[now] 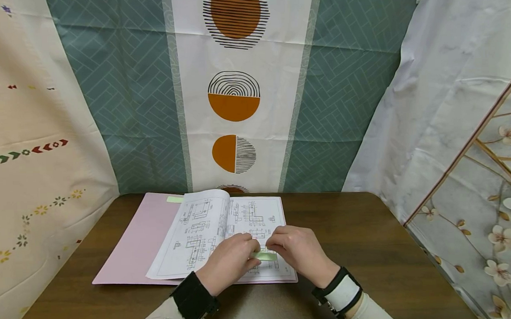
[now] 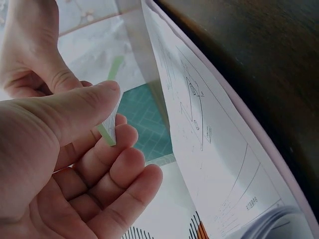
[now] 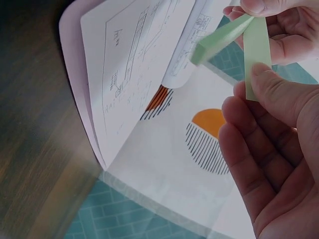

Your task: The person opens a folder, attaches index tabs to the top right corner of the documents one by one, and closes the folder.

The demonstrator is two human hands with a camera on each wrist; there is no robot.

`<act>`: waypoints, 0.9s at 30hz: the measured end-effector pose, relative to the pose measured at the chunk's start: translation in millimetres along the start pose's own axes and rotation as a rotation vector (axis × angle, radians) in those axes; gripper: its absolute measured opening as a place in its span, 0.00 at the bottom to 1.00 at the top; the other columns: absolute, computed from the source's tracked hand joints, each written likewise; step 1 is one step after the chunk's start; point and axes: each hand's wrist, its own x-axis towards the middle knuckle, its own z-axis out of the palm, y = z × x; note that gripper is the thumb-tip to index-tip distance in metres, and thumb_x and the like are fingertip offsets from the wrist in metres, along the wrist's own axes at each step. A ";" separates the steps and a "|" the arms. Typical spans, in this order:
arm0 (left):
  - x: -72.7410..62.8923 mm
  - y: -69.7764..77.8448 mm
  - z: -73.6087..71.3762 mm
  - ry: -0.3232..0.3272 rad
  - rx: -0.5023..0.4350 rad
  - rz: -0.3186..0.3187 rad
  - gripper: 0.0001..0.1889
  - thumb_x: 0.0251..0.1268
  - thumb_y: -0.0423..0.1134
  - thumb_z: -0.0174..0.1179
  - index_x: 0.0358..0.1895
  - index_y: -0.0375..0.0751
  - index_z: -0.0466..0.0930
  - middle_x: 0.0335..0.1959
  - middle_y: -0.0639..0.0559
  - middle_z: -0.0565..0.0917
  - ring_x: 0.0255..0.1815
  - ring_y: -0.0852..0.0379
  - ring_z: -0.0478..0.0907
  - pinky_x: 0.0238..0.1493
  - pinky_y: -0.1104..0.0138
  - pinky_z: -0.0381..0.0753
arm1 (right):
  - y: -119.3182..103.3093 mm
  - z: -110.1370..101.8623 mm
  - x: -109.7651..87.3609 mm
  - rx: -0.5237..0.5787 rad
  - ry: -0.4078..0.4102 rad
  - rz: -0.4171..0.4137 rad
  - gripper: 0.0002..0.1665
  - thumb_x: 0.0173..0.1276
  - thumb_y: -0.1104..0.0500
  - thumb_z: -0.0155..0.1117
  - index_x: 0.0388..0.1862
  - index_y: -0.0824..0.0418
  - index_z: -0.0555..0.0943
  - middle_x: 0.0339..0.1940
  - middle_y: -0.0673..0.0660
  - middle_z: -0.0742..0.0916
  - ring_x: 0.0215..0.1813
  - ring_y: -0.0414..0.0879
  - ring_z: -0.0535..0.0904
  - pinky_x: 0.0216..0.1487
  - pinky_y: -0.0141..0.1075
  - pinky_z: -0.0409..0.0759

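Observation:
Both hands meet above the right page of an open booklet of technical drawings (image 1: 196,229). Between thumb and forefinger my right hand (image 1: 302,252) pinches the lower end of a flat pale green sticky strip (image 3: 256,52). My left hand (image 1: 230,261) pinches the strip's other end. From that same pinch a thicker green piece, like a small pad of sticky notes (image 3: 217,42), angles away toward the booklet. In the left wrist view, a green edge (image 2: 106,133) shows below the left thumb, whose other fingers are loosely curled.
The booklet lies on a pink folder (image 1: 127,248), and its left page curls up near the spine. Another green sticky tab (image 1: 174,199) lies at the folder's top edge. Beneath is a dark wooden table (image 1: 369,259), with patterned cloth (image 1: 145,102) hanging behind it.

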 end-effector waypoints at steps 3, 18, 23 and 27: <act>0.2 0.8 -0.4 -0.010 0.008 -0.004 0.12 0.62 0.44 0.84 0.39 0.45 0.90 0.34 0.58 0.83 0.35 0.62 0.76 0.36 0.68 0.78 | 0.0 -0.2 0.3 0.000 0.006 0.004 0.13 0.60 0.62 0.89 0.40 0.46 0.95 0.39 0.41 0.92 0.41 0.36 0.88 0.44 0.36 0.88; -2.5 -3.5 0.9 -0.036 0.027 -0.041 0.12 0.61 0.44 0.84 0.39 0.44 0.90 0.32 0.58 0.82 0.33 0.62 0.76 0.36 0.67 0.78 | 1.8 -5.8 0.5 0.027 0.035 0.018 0.12 0.61 0.60 0.89 0.40 0.47 0.95 0.38 0.41 0.92 0.39 0.36 0.87 0.43 0.36 0.88; -7.5 -5.3 -0.1 -0.011 0.036 -0.044 0.12 0.61 0.42 0.84 0.38 0.45 0.89 0.32 0.58 0.82 0.33 0.59 0.76 0.35 0.66 0.77 | 5.6 -7.0 -0.1 0.020 0.041 0.024 0.12 0.62 0.61 0.88 0.41 0.48 0.95 0.37 0.41 0.92 0.39 0.36 0.87 0.42 0.36 0.88; -15.7 -5.3 -1.8 0.011 0.033 -0.029 0.12 0.61 0.40 0.84 0.40 0.46 0.88 0.36 0.58 0.82 0.36 0.58 0.77 0.37 0.66 0.79 | 8.8 -8.1 -1.0 0.005 0.043 0.032 0.12 0.63 0.61 0.87 0.43 0.48 0.95 0.38 0.42 0.92 0.39 0.36 0.87 0.42 0.36 0.87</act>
